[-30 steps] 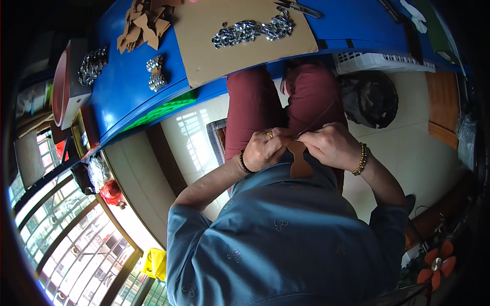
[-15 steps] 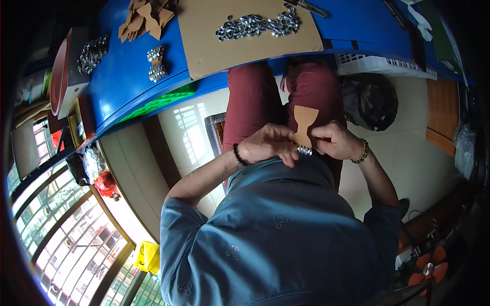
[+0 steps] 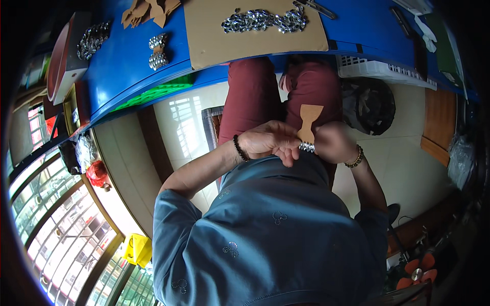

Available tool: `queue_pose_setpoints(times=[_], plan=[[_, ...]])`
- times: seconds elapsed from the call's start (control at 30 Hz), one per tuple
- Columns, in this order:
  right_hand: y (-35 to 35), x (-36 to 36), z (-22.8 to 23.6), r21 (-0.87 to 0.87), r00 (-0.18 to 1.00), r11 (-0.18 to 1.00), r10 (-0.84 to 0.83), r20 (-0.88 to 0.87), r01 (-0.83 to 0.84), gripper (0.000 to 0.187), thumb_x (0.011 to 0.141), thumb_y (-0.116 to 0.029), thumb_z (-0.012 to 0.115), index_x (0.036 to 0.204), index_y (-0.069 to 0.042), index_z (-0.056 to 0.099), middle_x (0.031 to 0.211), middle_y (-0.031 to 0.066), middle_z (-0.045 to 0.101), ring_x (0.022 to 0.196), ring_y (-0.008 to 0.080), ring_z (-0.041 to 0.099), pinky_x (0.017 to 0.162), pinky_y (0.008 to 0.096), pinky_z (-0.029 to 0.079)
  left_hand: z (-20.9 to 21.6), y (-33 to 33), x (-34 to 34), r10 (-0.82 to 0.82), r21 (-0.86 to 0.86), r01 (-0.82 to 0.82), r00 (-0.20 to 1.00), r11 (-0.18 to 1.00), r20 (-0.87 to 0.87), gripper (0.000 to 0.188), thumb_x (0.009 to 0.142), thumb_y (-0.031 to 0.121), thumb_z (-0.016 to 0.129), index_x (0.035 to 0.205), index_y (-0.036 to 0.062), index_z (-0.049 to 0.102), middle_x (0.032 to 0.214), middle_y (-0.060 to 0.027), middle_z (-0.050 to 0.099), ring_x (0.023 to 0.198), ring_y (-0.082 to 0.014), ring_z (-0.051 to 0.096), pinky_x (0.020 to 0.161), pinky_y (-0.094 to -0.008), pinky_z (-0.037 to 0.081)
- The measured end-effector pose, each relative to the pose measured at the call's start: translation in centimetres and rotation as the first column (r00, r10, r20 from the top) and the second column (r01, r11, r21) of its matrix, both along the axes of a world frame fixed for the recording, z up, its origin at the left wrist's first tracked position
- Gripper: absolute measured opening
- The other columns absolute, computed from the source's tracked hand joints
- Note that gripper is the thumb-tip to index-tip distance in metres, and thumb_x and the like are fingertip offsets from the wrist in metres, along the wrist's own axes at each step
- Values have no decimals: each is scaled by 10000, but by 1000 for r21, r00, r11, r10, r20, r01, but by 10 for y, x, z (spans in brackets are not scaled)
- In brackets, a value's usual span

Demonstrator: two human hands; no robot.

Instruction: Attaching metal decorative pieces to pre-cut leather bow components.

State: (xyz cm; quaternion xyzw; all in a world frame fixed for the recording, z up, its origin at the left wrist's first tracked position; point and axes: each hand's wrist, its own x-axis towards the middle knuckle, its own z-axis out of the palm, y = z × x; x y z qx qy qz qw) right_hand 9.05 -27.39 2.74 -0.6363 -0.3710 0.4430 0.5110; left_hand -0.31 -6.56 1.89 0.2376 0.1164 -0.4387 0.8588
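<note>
Over my lap, my left hand (image 3: pixel 270 142) pinches the edge of a brown card (image 3: pixel 310 115) shaped like a bow, narrow in the middle. A short band of shiny silver beads (image 3: pixel 307 147) lies across the card's lower part, between my hands. My right hand (image 3: pixel 337 143) is at the card's right side, smeared by motion, so its fingers cannot be made out. On the blue table (image 3: pixel 122 66), a similar card wrapped with silver beads (image 3: pixel 158 51) lies to the left of a heap of silver bead strands (image 3: pixel 265 21).
The bead heap rests on a cardboard sheet (image 3: pixel 214 53) at the table's near edge. Loose brown cards (image 3: pixel 148 11) and more bead strands (image 3: pixel 93 41) lie further left. A metal hand tool (image 3: pixel 319 9) is at the back. Right of my knees are a white basket (image 3: pixel 375 67) and a black bag (image 3: pixel 367 104).
My right hand has gone from a clear grip by the card to a blur at its right side. My left hand stays at the card. The whole view has shifted slightly.
</note>
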Motion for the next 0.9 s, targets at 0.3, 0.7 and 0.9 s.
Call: queue_pose_setpoints(times=[0.3, 0.7, 0.9], plan=[[-3, -7, -4, -18, 993, 993, -118, -25, 118, 128, 837, -68, 528, 723, -12, 515, 559, 24, 556, 479, 90, 532, 449, 223, 420, 14, -3, 1, 34, 250, -95, 971, 963, 237, 139, 850, 72, 545, 961, -12, 544, 767, -67, 613, 654, -126, 610, 619, -220, 492], [-6, -5, 7, 53, 1000, 999, 14, -3, -13, 88, 843, -68, 512, 837, 9, 555, 594, 25, 553, 500, 72, 519, 476, 215, 420, 18, 1, 2, -41, 279, -30, 968, 960, 246, 151, 865, 100, 529, 968, -9, 549, 760, -48, 600, 651, -109, 591, 613, -219, 480], [-5, -3, 10, 76, 998, 997, 25, 53, -29, 88, 835, -70, 530, 782, 0, 537, 587, 25, 551, 493, 85, 525, 469, 226, 419, 11, 0, 0, -30, 141, 6, 985, 990, 169, 173, 867, 109, 529, 993, -8, 537, 770, -48, 599, 654, -110, 591, 610, -219, 481]])
